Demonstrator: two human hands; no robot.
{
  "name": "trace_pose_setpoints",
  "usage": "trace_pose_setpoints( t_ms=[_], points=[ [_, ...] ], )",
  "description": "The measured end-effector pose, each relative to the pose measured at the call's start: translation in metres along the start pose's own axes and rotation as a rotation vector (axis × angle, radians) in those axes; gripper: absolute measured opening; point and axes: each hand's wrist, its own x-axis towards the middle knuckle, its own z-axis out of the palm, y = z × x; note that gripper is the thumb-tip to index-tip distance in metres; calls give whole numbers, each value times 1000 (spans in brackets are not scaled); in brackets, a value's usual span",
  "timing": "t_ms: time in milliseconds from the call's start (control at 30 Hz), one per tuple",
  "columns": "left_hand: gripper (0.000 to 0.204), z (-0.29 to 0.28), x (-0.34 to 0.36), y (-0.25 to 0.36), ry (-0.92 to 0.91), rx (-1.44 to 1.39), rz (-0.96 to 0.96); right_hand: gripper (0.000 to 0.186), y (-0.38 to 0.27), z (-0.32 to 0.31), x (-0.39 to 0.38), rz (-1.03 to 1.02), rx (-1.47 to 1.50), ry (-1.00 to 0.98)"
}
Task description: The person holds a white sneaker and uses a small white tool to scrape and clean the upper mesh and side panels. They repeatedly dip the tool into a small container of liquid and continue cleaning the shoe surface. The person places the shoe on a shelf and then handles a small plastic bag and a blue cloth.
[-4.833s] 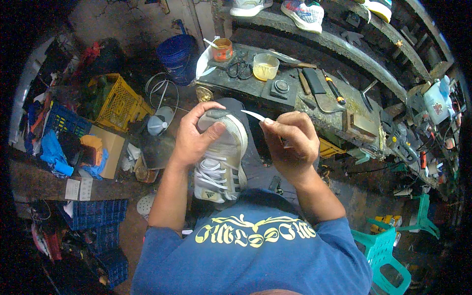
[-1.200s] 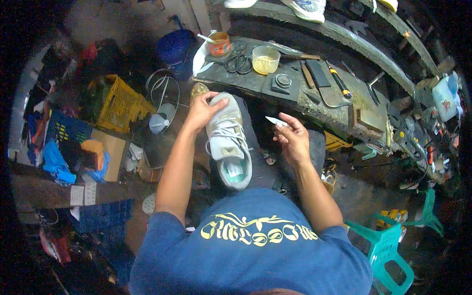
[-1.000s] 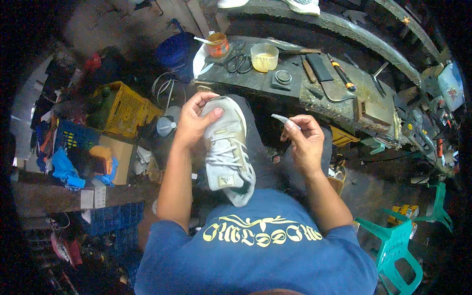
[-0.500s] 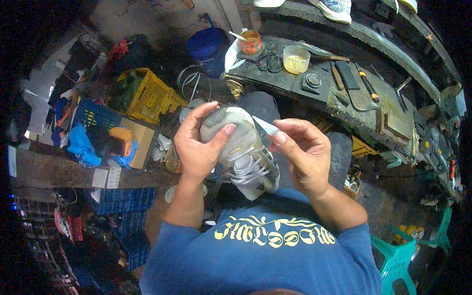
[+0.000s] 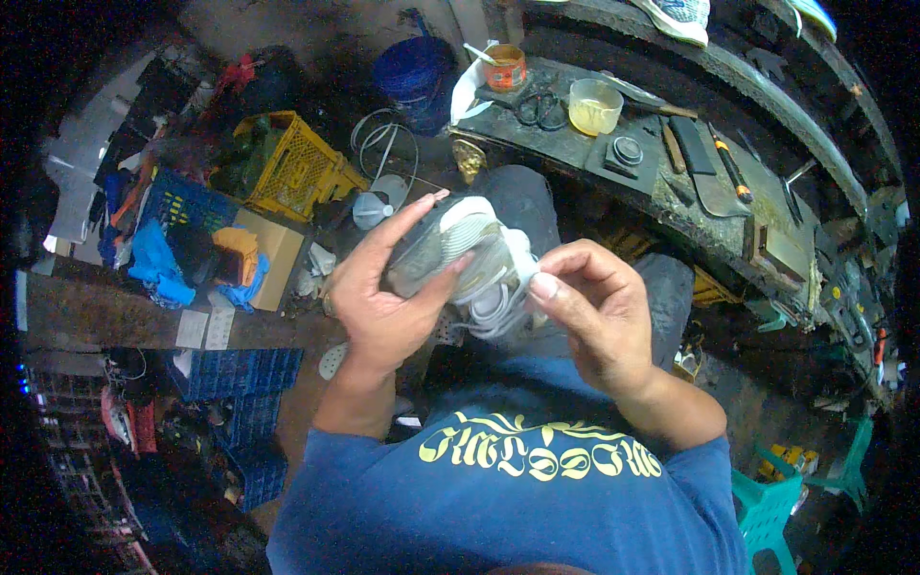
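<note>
A grey mesh sneaker [image 5: 470,254] with pale laces is held in front of my chest, its toe end pointing away from me. My left hand [image 5: 388,292] is closed around its left side, with the thumb across the upper and the fingers reaching toward the toe. At the shoe's right edge, my right hand [image 5: 599,311] pinches a thin white strip [image 5: 520,254] between thumb and forefinger. The strip lies against the shoe's side. Motion blurs the laces, and the shoe's underside is hidden.
Ahead to the right, a worktable [image 5: 537,158] carries an orange can [image 5: 505,69], a cup of yellowish liquid [image 5: 594,107], scissors [image 5: 542,110] and knives. Yellow crates [image 5: 311,168] and blue crates [image 5: 230,374] stand left. A green stool [image 5: 767,498] is at lower right.
The sneaker has turned and tilted in my left hand. The white strip, which stuck out from my right fingers before, now lies along the shoe's edge.
</note>
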Motion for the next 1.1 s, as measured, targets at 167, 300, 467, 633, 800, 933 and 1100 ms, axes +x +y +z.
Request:
trace_pose_setpoints(
  t_ms=[167,300,467,633,800,933,1100],
  points=[
    [58,14,-4,-5,-7,-41,58,16,4,-2,-1,55,-13,-54],
    [62,15,-9,-4,-41,-48,70,18,8,-3,-2,-101,-211,-65],
    [62,19,-10,-5,-10,-113,41,11,10,-2,0,-239,-366,-79],
    [61,18,-11,-2,-30,-41,82,10,9,1,1,-240,-357,-61],
    [60,18,-12,-2,-31,-72,65,10,8,4,2,-253,-376,-73],
    [59,18,-14,-2,-35,-97,42,11,8,5,2,-276,-396,-85],
    [61,21,-13,-5,-4,-75,48,16,10,9,-1,-284,-438,-67]
  ],
)
